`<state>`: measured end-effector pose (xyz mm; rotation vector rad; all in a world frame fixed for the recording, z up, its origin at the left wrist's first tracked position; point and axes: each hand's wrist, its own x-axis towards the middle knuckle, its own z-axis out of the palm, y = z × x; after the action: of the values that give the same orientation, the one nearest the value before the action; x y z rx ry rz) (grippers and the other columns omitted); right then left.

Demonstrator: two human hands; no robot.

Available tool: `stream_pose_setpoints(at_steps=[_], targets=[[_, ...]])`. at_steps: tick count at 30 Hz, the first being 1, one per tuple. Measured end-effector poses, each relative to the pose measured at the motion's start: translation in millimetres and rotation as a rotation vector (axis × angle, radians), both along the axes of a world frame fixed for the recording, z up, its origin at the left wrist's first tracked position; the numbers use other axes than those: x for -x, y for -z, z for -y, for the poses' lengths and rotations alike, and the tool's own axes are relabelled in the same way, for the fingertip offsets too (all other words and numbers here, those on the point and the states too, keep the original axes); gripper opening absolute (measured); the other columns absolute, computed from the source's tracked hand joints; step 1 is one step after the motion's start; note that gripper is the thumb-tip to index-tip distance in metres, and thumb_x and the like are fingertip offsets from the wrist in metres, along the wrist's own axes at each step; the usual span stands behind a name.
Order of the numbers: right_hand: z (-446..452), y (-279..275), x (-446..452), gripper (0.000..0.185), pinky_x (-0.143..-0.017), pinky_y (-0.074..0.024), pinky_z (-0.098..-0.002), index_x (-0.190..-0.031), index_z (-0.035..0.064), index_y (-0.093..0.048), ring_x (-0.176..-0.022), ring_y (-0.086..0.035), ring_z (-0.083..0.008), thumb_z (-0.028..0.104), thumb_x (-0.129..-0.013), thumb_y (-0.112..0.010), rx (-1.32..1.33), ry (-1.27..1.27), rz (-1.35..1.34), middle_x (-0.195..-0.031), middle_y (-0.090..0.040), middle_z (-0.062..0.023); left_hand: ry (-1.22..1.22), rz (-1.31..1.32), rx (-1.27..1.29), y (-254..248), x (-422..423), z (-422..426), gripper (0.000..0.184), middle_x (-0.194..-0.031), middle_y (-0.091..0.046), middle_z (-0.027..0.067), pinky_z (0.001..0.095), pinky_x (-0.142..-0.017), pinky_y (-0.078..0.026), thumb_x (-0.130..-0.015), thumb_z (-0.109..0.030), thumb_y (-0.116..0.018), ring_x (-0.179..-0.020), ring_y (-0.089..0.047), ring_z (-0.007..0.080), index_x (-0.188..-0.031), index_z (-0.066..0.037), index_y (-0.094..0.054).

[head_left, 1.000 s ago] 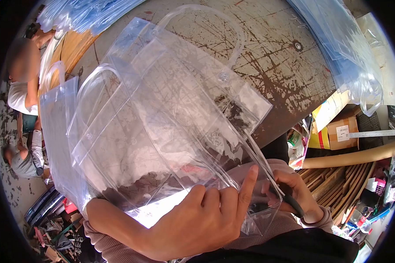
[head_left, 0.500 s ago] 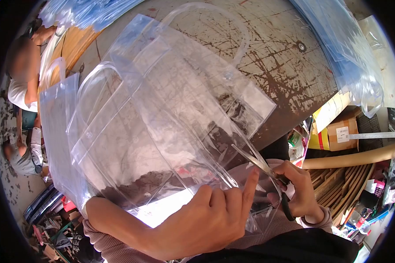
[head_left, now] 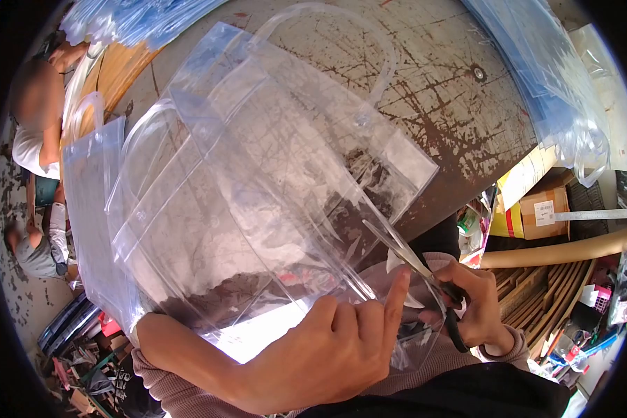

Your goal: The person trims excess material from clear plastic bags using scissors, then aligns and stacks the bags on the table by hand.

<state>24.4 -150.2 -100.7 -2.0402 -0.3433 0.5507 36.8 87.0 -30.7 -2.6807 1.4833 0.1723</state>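
A clear plastic bag (head_left: 279,160) with a looped handle lies across the worktable, its near edge in front of me. My left hand (head_left: 334,341) holds that near edge, with curled fingers and the index finger stretched up beside the scissors. My right hand (head_left: 477,299) is closed round the dark handles of a pair of metal scissors (head_left: 401,249). The blades point up and left, at the bag's right side seam. Plastic hides part of what lies under the left fingers.
More clear bags (head_left: 94,202) lie at the left. Bluish plastic stacks (head_left: 529,63) rest at the back and right of the scratched table (head_left: 460,118). A cardboard box (head_left: 547,209) and a brown roll (head_left: 557,251) stand at right. Two people (head_left: 38,150) are at far left.
The scissors have moved slightly up and left along the bag's seam with my right hand. The plastic near the blades has shifted a little. My left hand stays almost still.
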Motion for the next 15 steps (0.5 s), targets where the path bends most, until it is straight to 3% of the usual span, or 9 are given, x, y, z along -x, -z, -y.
stream_pose_setpoints(at_steps=[6,8,15], targets=[[5.8,12.3,7.9,0.042,-0.045,-0.0328,-0.023,-0.09,-0.0005,-0.06,-0.053,-0.05,-0.0103,0.019,-0.06,-0.083,-0.129,0.05,-0.096,-0.066,-0.055,-0.0046,0.013,0.02,0.012,-1.0,-2.6,-0.9,0.051,-0.06,-0.023,-0.0045,0.0228,-0.046,-0.028,-0.082,-0.031,-0.054,-0.048,-0.03,0.0072,-0.119,0.004,-0.059],[5.3,11.7,9.3,0.039,-0.046,-0.0307,-0.021,-0.09,0.0007,-0.06,-0.052,-0.046,-0.0055,0.019,-0.063,-0.082,-0.235,0.122,-0.335,-0.066,-0.055,-0.0014,0.011,0.023,0.021,1.5,-1.4,-2.4,0.051,-0.06,-0.023,-0.0044,0.0228,-0.046,-0.028,-0.082,-0.031,-0.053,-0.048,-0.03,0.0072,-0.119,0.004,-0.06],[5.0,14.3,4.6,0.037,-0.046,-0.0277,-0.0204,-0.09,0.0031,-0.059,-0.05,-0.041,-0.0032,0.018,-0.065,-0.081,-0.273,0.058,-0.361,-0.063,-0.052,0.002,0.029,-0.008,0.052,-0.3,-4.0,-2.6,0.049,-0.059,-0.023,-0.005,0.0222,-0.046,-0.028,-0.084,-0.031,-0.053,-0.048,-0.029,0.0068,-0.118,0.003,-0.06]])
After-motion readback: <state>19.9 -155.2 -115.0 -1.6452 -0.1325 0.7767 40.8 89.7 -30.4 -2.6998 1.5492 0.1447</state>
